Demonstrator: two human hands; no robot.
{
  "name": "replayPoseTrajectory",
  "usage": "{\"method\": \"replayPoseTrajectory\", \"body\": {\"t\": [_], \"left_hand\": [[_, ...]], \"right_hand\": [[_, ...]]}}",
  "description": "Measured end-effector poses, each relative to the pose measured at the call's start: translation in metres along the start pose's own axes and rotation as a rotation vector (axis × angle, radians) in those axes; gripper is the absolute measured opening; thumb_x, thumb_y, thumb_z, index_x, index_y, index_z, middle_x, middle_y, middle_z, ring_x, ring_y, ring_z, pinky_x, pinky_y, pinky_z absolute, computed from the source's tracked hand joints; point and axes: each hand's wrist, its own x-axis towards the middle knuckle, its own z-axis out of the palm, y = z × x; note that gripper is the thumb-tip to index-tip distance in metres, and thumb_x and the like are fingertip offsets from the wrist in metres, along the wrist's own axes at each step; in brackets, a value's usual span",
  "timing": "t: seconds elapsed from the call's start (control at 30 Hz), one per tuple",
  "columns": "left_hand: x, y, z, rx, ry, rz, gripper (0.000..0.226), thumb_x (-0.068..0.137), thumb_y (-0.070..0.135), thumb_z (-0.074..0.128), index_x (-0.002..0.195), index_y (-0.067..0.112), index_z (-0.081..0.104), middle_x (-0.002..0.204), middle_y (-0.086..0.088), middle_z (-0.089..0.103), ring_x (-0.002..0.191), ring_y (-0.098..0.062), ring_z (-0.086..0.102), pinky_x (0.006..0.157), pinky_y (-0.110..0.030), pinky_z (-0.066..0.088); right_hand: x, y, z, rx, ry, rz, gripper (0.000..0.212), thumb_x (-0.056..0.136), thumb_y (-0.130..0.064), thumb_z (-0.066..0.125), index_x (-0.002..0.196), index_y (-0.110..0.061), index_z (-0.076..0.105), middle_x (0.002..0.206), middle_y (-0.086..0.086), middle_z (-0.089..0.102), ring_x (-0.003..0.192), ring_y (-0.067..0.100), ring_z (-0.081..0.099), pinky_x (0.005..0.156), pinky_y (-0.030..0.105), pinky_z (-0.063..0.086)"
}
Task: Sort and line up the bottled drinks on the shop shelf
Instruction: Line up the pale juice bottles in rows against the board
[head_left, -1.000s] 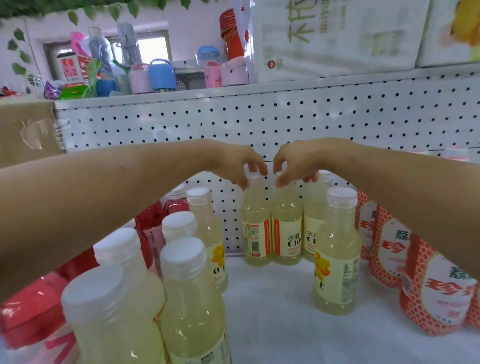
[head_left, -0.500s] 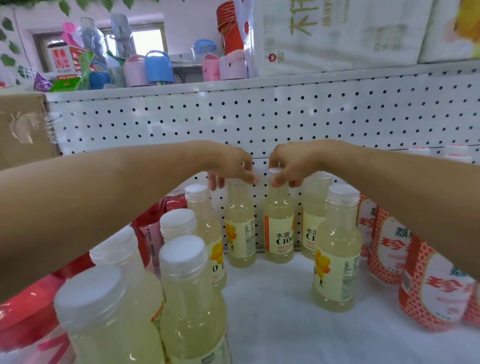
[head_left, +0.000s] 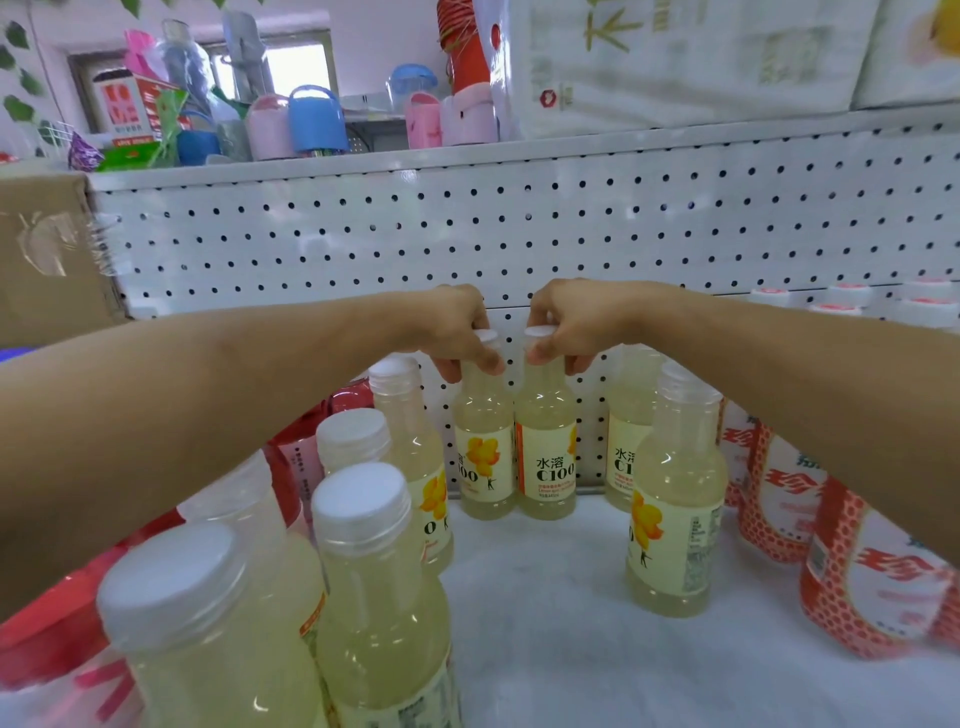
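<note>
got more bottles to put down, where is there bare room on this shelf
Free: the shelf floor in the middle, bordered by the yellow bottle cluster on the left, the lone yellow bottle on the right and, at the back, the flower-label bottle in the left hand and the C100 bottle in the right hand. Crowded: that cluster, and the red-patterned bottles far right.

I see a white pegboard panel (head_left: 571, 228) across the middle of the frame, behind the white shelf (head_left: 571, 649). At upper left a bright window (head_left: 298, 70) glows in a pale wall (head_left: 374, 21), with green leaves (head_left: 15, 39) beside it. A cardboard box (head_left: 47, 249) sits at the left edge.
</note>
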Motion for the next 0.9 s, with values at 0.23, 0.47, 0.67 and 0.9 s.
{"method": "replayPoseTrajectory", "body": {"t": [0.23, 0.47, 0.67, 0.9], "left_hand": [[-0.006, 0.005, -0.003, -0.007, -0.015, -0.014, 0.049, 0.08, 0.036, 0.083, 0.11, 0.006, 0.057, 0.102, -0.006, 0.068, 0.067, -0.017, 0.075, 0.065, -0.027, 0.061], [-0.037, 0.026, -0.026, 0.243, 0.087, 0.136, 0.062, 0.085, 0.056, 0.069, 0.133, 0.02, 0.054, 0.124, 0.002, 0.061, 0.108, -0.02, 0.059, 0.092, -0.034, 0.047], [-0.107, 0.063, -0.036, 0.239, 0.024, 0.218, 0.061, 0.082, 0.066, 0.062, 0.133, 0.033, 0.053, 0.121, 0.017, 0.064, 0.105, -0.01, 0.06, 0.092, -0.035, 0.042], [-0.185, 0.097, -0.012, 0.267, 0.172, 0.175, 0.068, 0.078, 0.076, 0.047, 0.137, 0.041, 0.045, 0.125, 0.018, 0.061, 0.106, -0.011, 0.06, 0.093, -0.041, 0.05]], "right_hand": [[-0.004, -0.001, 0.002, 0.088, 0.063, 0.046, 0.052, 0.082, -0.035, 0.08, 0.12, -0.01, 0.055, 0.096, 0.013, 0.07, 0.07, 0.021, 0.075, 0.069, 0.033, 0.062], [-0.041, 0.001, -0.026, -0.058, 0.208, -0.005, 0.048, 0.087, -0.055, 0.066, 0.121, -0.02, 0.063, 0.106, -0.008, 0.054, 0.097, 0.014, 0.056, 0.081, 0.031, 0.041], [-0.107, 0.003, -0.034, -0.031, 0.129, 0.072, 0.042, 0.079, -0.067, 0.065, 0.102, -0.032, 0.068, 0.098, -0.006, 0.068, 0.08, 0.014, 0.069, 0.062, 0.028, 0.056], [-0.14, 0.017, -0.002, -0.008, 0.105, 0.134, 0.04, 0.082, -0.04, 0.078, 0.116, -0.025, 0.062, 0.101, -0.001, 0.065, 0.06, 0.012, 0.072, 0.079, 0.04, 0.058]]}}
